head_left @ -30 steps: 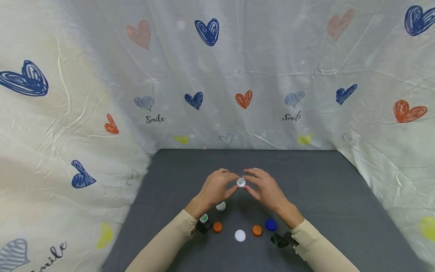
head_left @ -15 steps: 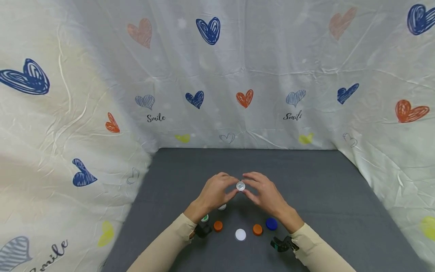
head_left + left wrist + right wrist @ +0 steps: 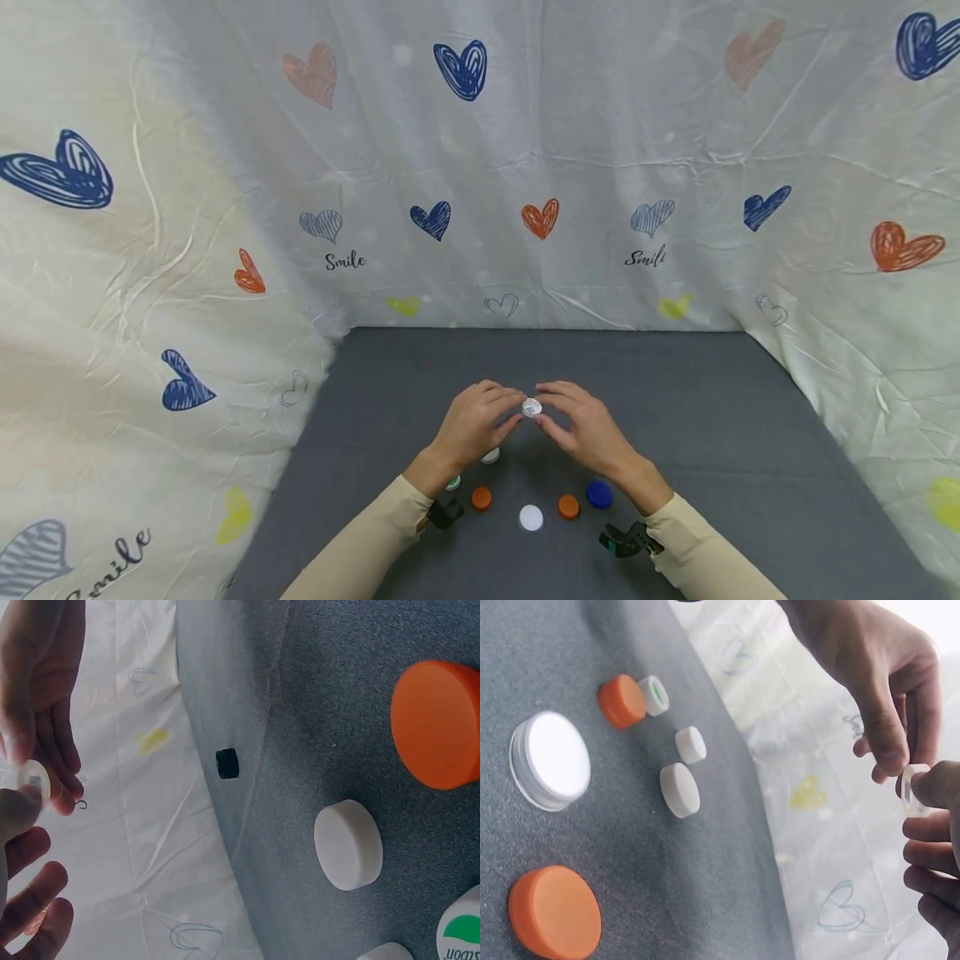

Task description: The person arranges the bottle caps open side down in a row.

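In the head view, a small white, partly see-through cap (image 3: 532, 407) is held up over the dark table between both hands. My left hand (image 3: 478, 420) pinches it from the left, thumb below and fingers above. From the right, the thumb and fingertips of my right hand (image 3: 583, 423) grip its other side. The left wrist view shows the cap (image 3: 36, 784) with a thumb pressed over its face. Seen from the right wrist, the cap (image 3: 910, 789) is nearly edge-on, its rim between the fingertips of both hands.
Nearer the body lie two orange caps (image 3: 482, 499), a white disc-shaped lid (image 3: 531, 518) and a blue cap (image 3: 599, 494). White caps (image 3: 349, 844) and a green-marked one (image 3: 461, 928) lie by the left arm. A black cap (image 3: 227, 763) stands farther back.
Both hands have come slightly nearer the body with the cap between them. The cap's face has tilted a little. The caps on the table lie as before.
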{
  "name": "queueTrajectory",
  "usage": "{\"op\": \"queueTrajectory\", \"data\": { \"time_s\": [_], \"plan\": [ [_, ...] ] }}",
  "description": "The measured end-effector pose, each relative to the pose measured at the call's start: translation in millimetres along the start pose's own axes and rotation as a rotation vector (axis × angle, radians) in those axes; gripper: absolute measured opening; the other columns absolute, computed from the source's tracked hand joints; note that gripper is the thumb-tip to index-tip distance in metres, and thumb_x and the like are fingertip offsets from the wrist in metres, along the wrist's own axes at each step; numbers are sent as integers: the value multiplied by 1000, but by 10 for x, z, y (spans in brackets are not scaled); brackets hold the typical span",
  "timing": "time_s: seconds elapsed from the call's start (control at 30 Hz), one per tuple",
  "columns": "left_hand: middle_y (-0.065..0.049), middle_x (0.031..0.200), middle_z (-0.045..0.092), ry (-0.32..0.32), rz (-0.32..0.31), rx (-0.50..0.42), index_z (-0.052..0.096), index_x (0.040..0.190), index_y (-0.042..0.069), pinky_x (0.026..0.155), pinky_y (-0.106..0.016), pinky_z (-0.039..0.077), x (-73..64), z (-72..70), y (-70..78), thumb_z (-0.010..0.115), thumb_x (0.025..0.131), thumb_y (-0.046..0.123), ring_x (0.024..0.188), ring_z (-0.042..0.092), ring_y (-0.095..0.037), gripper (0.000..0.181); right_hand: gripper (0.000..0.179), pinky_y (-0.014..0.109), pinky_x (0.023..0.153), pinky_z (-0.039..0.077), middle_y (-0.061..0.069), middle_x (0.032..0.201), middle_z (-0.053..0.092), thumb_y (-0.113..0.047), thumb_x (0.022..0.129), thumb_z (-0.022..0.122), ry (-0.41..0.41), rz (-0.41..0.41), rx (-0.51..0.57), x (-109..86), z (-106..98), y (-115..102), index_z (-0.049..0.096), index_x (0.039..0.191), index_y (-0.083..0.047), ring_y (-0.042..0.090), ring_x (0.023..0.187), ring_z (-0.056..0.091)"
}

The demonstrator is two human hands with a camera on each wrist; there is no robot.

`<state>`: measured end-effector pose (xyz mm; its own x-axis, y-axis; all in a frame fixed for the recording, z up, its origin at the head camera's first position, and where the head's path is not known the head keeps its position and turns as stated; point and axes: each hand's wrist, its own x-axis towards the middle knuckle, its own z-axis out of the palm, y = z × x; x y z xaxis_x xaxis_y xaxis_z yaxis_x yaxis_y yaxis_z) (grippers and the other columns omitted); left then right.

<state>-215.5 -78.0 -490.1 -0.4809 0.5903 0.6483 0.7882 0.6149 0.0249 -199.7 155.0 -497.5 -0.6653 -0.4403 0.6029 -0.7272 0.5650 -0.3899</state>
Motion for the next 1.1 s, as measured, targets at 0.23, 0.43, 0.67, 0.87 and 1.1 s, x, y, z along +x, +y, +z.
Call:
{"op": "queueTrajectory", "data": {
  "time_s": [0.23,0.43,0.67,0.87,1.1],
  "plan": [
    [5,103,76,11,-22,-47,77,107,17,80,-27,56,-30,27,-25,78,90,26,93,67,-11,20,23,45,95,53,6,130,66,-29,97,68,-43,49,45,1,-11,-10,74,115,-16,21,121,61],
    [6,93,74,-36,-150,-205,76,101,17,72,-26,56,-76,64,-45,72,94,28,84,68,-11,14,33,47,97,52,8,130,65,-26,90,76,-33,-5,-35,35,-61,6,72,120,-14,23,123,60],
    [8,89,74,-99,-312,-462,77,101,18,68,-31,58,-84,52,-46,68,97,30,76,65,-1,16,45,47,98,52,8,128,66,-17,80,85,-8,-114,-82,47,-57,6,71,122,-11,26,121,60],
    [10,89,74,-186,-403,-591,78,100,21,67,-22,56,-72,50,-48,66,98,33,73,64,2,17,48,47,98,51,9,125,67,-11,77,87,14,-192,-77,38,-16,-6,72,122,-10,27,118,61],
    [4,99,75,-194,-367,-523,76,110,17,70,-29,58,-51,21,-46,69,96,28,82,68,-7,20,39,46,97,52,8,124,68,-18,82,84,23,-149,-75,15,-18,23,73,118,-8,26,117,62]
  ]
}}
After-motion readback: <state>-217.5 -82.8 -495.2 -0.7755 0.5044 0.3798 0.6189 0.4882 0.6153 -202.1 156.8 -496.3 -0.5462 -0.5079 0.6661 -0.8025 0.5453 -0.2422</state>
